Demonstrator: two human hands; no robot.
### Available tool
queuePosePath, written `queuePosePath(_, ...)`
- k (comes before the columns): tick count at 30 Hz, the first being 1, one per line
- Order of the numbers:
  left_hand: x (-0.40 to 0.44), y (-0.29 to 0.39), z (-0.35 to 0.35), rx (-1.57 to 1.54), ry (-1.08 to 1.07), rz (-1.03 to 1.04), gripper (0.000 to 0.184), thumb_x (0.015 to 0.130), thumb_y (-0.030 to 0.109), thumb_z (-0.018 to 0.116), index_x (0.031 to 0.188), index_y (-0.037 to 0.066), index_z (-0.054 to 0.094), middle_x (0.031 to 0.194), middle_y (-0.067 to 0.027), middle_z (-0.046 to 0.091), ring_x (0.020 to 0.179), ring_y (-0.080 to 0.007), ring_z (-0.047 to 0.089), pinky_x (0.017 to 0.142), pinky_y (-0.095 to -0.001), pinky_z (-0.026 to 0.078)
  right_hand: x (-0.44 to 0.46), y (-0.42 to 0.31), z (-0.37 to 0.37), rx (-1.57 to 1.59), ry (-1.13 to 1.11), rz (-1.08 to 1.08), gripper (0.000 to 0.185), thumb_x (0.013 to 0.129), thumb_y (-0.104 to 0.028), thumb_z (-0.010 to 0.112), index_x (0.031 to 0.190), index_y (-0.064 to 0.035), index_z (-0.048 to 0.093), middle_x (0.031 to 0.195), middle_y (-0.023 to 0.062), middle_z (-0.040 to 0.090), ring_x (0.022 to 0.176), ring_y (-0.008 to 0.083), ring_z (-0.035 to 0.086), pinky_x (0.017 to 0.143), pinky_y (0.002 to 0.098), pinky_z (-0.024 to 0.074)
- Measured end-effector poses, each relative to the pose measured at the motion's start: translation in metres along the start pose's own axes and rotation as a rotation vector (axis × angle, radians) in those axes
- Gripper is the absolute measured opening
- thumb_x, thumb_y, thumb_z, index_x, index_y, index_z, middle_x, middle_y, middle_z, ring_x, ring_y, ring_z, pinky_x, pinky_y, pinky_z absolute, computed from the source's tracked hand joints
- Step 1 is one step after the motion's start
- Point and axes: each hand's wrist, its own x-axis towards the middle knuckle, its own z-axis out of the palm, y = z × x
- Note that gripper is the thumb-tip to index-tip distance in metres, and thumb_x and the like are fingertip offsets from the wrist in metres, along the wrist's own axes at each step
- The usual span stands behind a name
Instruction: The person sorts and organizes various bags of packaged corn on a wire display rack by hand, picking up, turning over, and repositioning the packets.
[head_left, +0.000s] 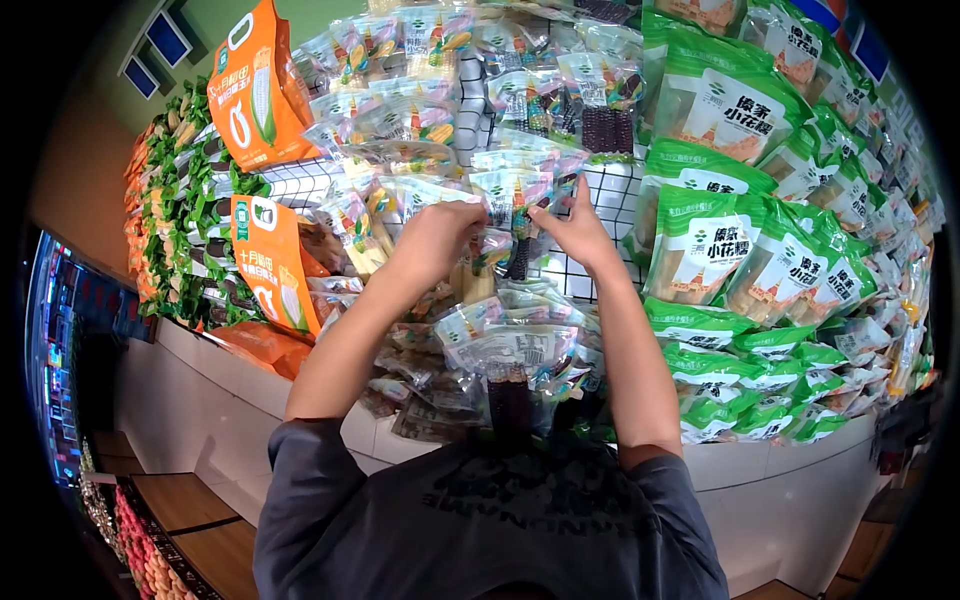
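A clear printed packet of dark purple corn stands upright against the wire rack in front of me. My left hand is closed at its left edge, fingertips pinched on the plastic. At the packet's right side is my right hand, its thumb on the front and its index finger stretched upward along the edge. The other right fingers are mostly hidden. Beneath my left hand are packets of pale corn. Closer to my body, another dark corn packet lies on a pile of clear packets.
Green bags fill the right side in stacked rows. Two large orange corn bags stand on the left, beside leafy ears of corn. White wire grid shows between packets. A pale ledge runs along the display front.
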Motion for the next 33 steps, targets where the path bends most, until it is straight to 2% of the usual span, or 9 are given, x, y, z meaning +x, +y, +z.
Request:
queuePosePath(6,-0.006,-0.015,0.0,0.069,0.082,0.134,0.011,0.09,0.005,0.066,0.1,0.004,0.072,0.088,-0.0146,0.073,0.084,-0.037,0.071,0.073,-0.0449,0.055,0.001,0.003,0.002,-0.058,0.022,0.064,0.12,0.087,-0.035,0.083,0.163,0.0061,-0.002,0.155,0.0328,0.04,0.143,0.0354,0.045,0.11,0.0432,0.045)
queuePosePath(8,-0.007,-0.017,0.0,0.076,0.093,0.133,0.01,0.09,0.006,0.066,0.098,0.004,0.072,0.087,-0.0146,0.072,0.084,-0.0375,0.07,0.073,-0.0453,0.055,0.001,0.005,0.003,-0.055,0.056,0.094,0.122,0.084,-0.04,0.083,0.159,0.0133,0.003,0.151,0.0359,0.045,0.141,0.0416,0.048,0.117,0.0426,0.0391)
queuePosePath(12,-0.009,-0.036,0.007,0.104,0.001,0.143,0.007,0.089,0.009,0.067,0.094,0.004,0.07,0.087,-0.0154,0.072,0.087,-0.0391,0.069,0.075,-0.0474,0.054,0.0,0.01,0.003,-0.03,0.049,0.085,0.122,0.085,-0.043,0.081,0.159,0.0148,0.004,0.15,0.0388,0.044,0.142,0.0436,0.047,0.118,0.042,0.0384)
queuePosePath(14,-0.011,-0.038,0.007,0.121,0.0,0.164,0.007,0.089,0.009,0.067,0.092,0.004,0.07,0.088,-0.0157,0.071,0.088,-0.0396,0.068,0.076,-0.0481,0.054,0.003,0.026,0.002,-0.178,0.091,0.093,0.119,0.086,-0.047,0.079,0.158,0.0152,0.008,0.149,0.0422,0.043,0.143,0.0462,0.045,0.118,0.0426,0.0382)
queuePosePath(18,-0.016,-0.038,0.006,0.095,0.002,0.134,0.007,0.087,0.01,0.067,0.092,0.004,0.069,0.088,-0.0159,0.07,0.09,-0.0394,0.067,0.078,-0.0487,0.054,-0.024,-0.013,-0.005,-0.334,0.13,0.129,0.112,0.087,-0.049,0.076,0.156,0.0167,0.017,0.146,0.0449,0.043,0.141,0.0486,0.047,0.117,0.0447,0.0394)
queuePosePath(21,-0.02,-0.035,0.004,0.08,0.017,0.143,0.007,0.087,0.009,0.068,0.092,0.005,0.069,0.088,-0.0153,0.07,0.091,-0.0386,0.067,0.078,-0.0483,0.054,-0.042,-0.04,-0.01,-0.402,0.128,0.179,0.097,0.091,-0.046,0.073,0.15,0.0159,0.028,0.141,0.0419,0.05,0.134,0.0487,0.053,0.112,0.0469,0.044)
queuePosePath(24,-0.02,-0.031,-0.002,0.092,0.074,0.175,0.008,0.087,0.008,0.068,0.094,0.005,0.071,0.089,-0.0147,0.07,0.091,-0.0377,0.068,0.078,-0.0476,0.054,-0.058,-0.068,-0.015,-0.503,0.115,0.11,0.079,0.093,-0.044,0.071,0.145,0.0071,0.041,0.132,0.0333,0.058,0.123,0.0454,0.06,0.104,0.047,0.0486)
queuePosePath(27,-0.018,-0.014,-0.021,0.126,0.123,0.212,0.011,0.087,0.005,0.07,0.098,0.004,0.071,0.092,-0.0149,0.071,0.092,-0.0369,0.067,0.08,-0.0459,0.054,-0.07,-0.087,-0.013,-0.462,-0.122,0.106,0.069,0.092,-0.044,0.073,0.141,-0.0012,0.05,0.126,0.0252,0.06,0.116,0.0397,0.063,0.099,0.0447,0.0506)
queuePosePath(33,-0.016,0.03,-0.061,0.115,0.271,0.339,0.015,0.085,0.0,0.075,0.099,0.003,0.072,0.093,-0.0112,0.072,0.091,-0.0334,0.067,0.081,-0.0419,0.054,-0.076,-0.101,0.01,-0.309,-0.195,-0.451,0.069,0.087,-0.036,0.082,0.141,-0.0028,0.055,0.126,0.0206,0.061,0.118,0.0338,0.062,0.102,0.0433,0.0492)
